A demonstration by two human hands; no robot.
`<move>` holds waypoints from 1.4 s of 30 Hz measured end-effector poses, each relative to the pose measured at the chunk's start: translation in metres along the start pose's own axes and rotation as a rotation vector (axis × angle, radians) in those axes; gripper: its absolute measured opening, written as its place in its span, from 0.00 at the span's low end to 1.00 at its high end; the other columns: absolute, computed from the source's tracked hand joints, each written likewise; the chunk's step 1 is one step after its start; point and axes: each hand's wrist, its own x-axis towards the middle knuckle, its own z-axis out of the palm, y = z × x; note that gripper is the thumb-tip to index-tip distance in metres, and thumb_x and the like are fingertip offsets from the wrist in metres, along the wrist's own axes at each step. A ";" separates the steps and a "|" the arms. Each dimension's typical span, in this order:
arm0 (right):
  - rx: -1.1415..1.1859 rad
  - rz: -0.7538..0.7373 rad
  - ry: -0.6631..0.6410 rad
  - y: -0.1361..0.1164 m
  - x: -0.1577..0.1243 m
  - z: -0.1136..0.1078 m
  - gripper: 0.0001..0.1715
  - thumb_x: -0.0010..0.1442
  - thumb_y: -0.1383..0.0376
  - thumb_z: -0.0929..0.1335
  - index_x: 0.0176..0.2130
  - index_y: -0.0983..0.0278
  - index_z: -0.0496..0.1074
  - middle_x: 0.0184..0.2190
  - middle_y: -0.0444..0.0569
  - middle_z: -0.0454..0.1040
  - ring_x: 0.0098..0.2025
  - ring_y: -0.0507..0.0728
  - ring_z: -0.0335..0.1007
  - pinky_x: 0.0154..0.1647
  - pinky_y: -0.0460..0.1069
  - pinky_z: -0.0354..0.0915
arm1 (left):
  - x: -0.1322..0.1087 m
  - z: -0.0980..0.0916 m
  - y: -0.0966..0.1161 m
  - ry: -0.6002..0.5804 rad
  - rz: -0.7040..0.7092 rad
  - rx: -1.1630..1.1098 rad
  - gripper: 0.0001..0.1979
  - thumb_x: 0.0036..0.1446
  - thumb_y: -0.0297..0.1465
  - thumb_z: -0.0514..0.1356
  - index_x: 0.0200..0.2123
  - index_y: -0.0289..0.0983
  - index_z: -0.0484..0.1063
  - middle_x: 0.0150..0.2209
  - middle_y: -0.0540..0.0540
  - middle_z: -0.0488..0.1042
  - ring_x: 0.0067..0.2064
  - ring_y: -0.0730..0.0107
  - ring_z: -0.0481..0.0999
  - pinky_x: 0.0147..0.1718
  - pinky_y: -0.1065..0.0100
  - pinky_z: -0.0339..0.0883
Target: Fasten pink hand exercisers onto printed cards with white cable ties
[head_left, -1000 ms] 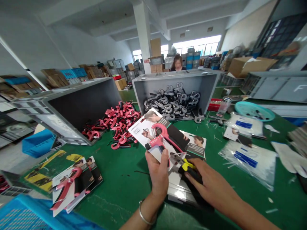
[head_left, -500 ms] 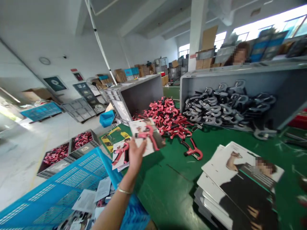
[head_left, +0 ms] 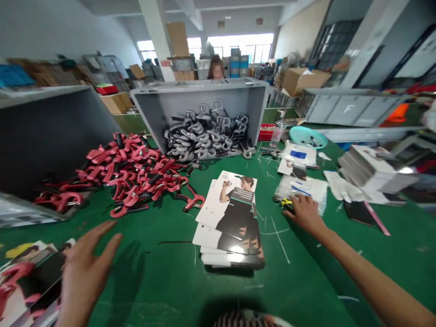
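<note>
My left hand [head_left: 90,268] is held above the green table at the left, thumb and fingers apart, holding nothing. Beside it lie carded pink-and-black hand grip exercisers [head_left: 29,281], partly cut off by the view's edge. At the right, the fingers of my right hand [head_left: 306,213] close around a small yellow-and-black hand tool [head_left: 287,203], probably snips; much of it is hidden. A clear plastic bag [head_left: 315,190] with a blue label lies just behind that hand. Between my hands sits a stack of printed backing cards [head_left: 226,213].
A pile of pink hand grips [head_left: 136,170] spills from a tipped grey crate [head_left: 44,131]. Grey hand grips [head_left: 204,134] fill another crate [head_left: 259,109]. Rightward are a turquoise dish [head_left: 308,136], white gloves [head_left: 347,186] and stacked cards [head_left: 363,170]. A person [head_left: 215,68] is behind the crates.
My view has swung right. My left hand has let go of the carded pink hand grip, which it was holding over the pile at left. My right hand has come into view on the yellow-and-black tool.
</note>
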 end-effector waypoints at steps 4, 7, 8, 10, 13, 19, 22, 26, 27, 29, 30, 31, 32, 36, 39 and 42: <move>0.093 -0.121 -0.049 -0.014 -0.033 -0.011 0.15 0.66 0.62 0.63 0.48 0.65 0.73 0.49 0.60 0.72 0.52 0.67 0.65 0.54 0.61 0.59 | 0.000 0.063 0.052 -0.247 0.019 -0.315 0.18 0.61 0.45 0.57 0.49 0.46 0.76 0.52 0.49 0.78 0.56 0.56 0.73 0.61 0.53 0.60; 0.172 -0.126 -0.126 -0.029 -0.081 -0.007 0.14 0.68 0.62 0.61 0.39 0.64 0.73 0.36 0.53 0.75 0.38 0.59 0.71 0.43 0.53 0.67 | 0.014 0.110 0.083 -0.318 0.058 -0.371 0.25 0.60 0.45 0.60 0.57 0.40 0.70 0.57 0.42 0.73 0.58 0.54 0.72 0.60 0.53 0.60; 0.192 -0.099 -0.141 -0.035 -0.098 -0.003 0.14 0.67 0.61 0.61 0.39 0.64 0.73 0.35 0.52 0.74 0.36 0.58 0.72 0.40 0.52 0.68 | 0.016 0.122 0.088 -0.328 0.060 -0.365 0.28 0.59 0.44 0.61 0.59 0.39 0.68 0.59 0.40 0.71 0.59 0.53 0.70 0.61 0.52 0.59; 0.207 0.002 -0.146 -0.048 -0.125 0.006 0.12 0.66 0.60 0.62 0.38 0.63 0.71 0.36 0.52 0.73 0.37 0.59 0.72 0.40 0.53 0.69 | 0.015 0.140 0.093 -0.370 0.042 -0.377 0.29 0.60 0.43 0.59 0.62 0.38 0.65 0.62 0.39 0.67 0.62 0.52 0.67 0.63 0.51 0.56; 0.169 0.063 -0.179 -0.062 -0.140 0.017 0.12 0.67 0.63 0.60 0.35 0.63 0.69 0.35 0.53 0.73 0.37 0.61 0.72 0.40 0.54 0.68 | -0.002 0.154 0.097 -0.390 -0.027 -0.465 0.25 0.65 0.41 0.53 0.62 0.41 0.65 0.64 0.43 0.66 0.65 0.55 0.63 0.65 0.53 0.52; 0.231 0.066 -0.207 -0.047 -0.108 -0.002 0.09 0.64 0.64 0.61 0.33 0.63 0.65 0.30 0.51 0.73 0.31 0.58 0.71 0.35 0.52 0.66 | -0.028 0.137 0.102 -0.228 0.044 -0.392 0.25 0.66 0.36 0.54 0.65 0.42 0.61 0.65 0.41 0.64 0.66 0.53 0.62 0.65 0.50 0.51; 0.405 0.090 -0.162 -0.039 -0.096 -0.040 0.08 0.64 0.60 0.61 0.35 0.61 0.64 0.28 0.46 0.71 0.28 0.56 0.69 0.31 0.51 0.65 | -0.036 0.107 0.117 -0.062 0.372 -0.268 0.23 0.65 0.30 0.55 0.63 0.46 0.64 0.61 0.44 0.68 0.64 0.55 0.63 0.64 0.51 0.54; 0.607 -0.075 -0.186 -0.062 -0.093 -0.098 0.10 0.66 0.58 0.62 0.37 0.60 0.65 0.32 0.47 0.71 0.34 0.56 0.69 0.37 0.51 0.66 | -0.052 0.088 0.156 -0.261 0.926 -0.190 0.24 0.66 0.23 0.53 0.64 0.43 0.63 0.59 0.42 0.71 0.57 0.59 0.70 0.55 0.55 0.64; 0.644 -0.128 -0.217 -0.072 -0.093 -0.110 0.10 0.67 0.58 0.62 0.37 0.60 0.66 0.32 0.47 0.70 0.35 0.56 0.68 0.38 0.51 0.65 | -0.055 0.090 0.166 -0.318 0.997 -0.141 0.23 0.66 0.24 0.52 0.63 0.41 0.63 0.59 0.40 0.71 0.54 0.58 0.71 0.52 0.55 0.66; 0.714 -0.208 -0.266 -0.092 -0.089 -0.127 0.11 0.68 0.58 0.62 0.36 0.60 0.66 0.32 0.47 0.70 0.35 0.55 0.67 0.38 0.50 0.65 | -0.060 0.100 0.182 -0.368 1.032 -0.049 0.19 0.67 0.25 0.53 0.60 0.38 0.67 0.54 0.39 0.75 0.48 0.58 0.74 0.46 0.55 0.68; 0.750 -0.228 -0.270 -0.101 -0.086 -0.133 0.11 0.68 0.58 0.63 0.36 0.61 0.67 0.32 0.47 0.70 0.35 0.55 0.66 0.37 0.49 0.65 | -0.060 0.104 0.187 -0.375 1.014 -0.031 0.17 0.67 0.27 0.53 0.57 0.37 0.70 0.49 0.39 0.78 0.45 0.58 0.74 0.43 0.55 0.69; 0.791 -0.238 -0.267 -0.108 -0.082 -0.137 0.10 0.68 0.58 0.63 0.36 0.61 0.67 0.32 0.47 0.69 0.35 0.55 0.66 0.37 0.49 0.65 | -0.060 0.108 0.191 -0.380 0.973 -0.045 0.15 0.67 0.28 0.54 0.54 0.37 0.72 0.45 0.40 0.78 0.43 0.59 0.74 0.42 0.56 0.69; 0.837 -0.243 -0.262 -0.114 -0.078 -0.140 0.10 0.67 0.58 0.64 0.36 0.61 0.67 0.32 0.46 0.69 0.35 0.54 0.66 0.36 0.48 0.64 | -0.060 0.111 0.192 -0.381 0.913 -0.079 0.14 0.67 0.29 0.54 0.53 0.37 0.73 0.43 0.41 0.78 0.42 0.60 0.74 0.42 0.57 0.70; 1.011 -0.277 -0.296 -0.130 -0.064 -0.146 0.10 0.66 0.58 0.66 0.35 0.61 0.68 0.32 0.45 0.68 0.33 0.52 0.65 0.33 0.46 0.64 | -0.056 0.106 0.183 -0.289 0.702 -0.246 0.15 0.66 0.31 0.55 0.55 0.40 0.72 0.50 0.40 0.75 0.48 0.60 0.74 0.47 0.58 0.70; 1.132 -0.281 -0.390 -0.139 -0.053 -0.146 0.11 0.66 0.58 0.67 0.34 0.62 0.68 0.30 0.44 0.68 0.31 0.52 0.64 0.32 0.46 0.63 | -0.052 0.097 0.175 -0.307 0.653 -0.316 0.11 0.66 0.30 0.56 0.47 0.41 0.77 0.46 0.41 0.77 0.46 0.60 0.75 0.47 0.59 0.68; 1.361 -0.277 -0.482 -0.150 -0.040 -0.137 0.12 0.63 0.57 0.69 0.43 0.62 0.70 0.32 0.45 0.71 0.32 0.52 0.67 0.33 0.47 0.65 | -0.046 0.095 0.172 -0.385 0.382 -0.527 0.07 0.63 0.33 0.60 0.38 0.40 0.78 0.34 0.45 0.79 0.36 0.64 0.75 0.39 0.64 0.67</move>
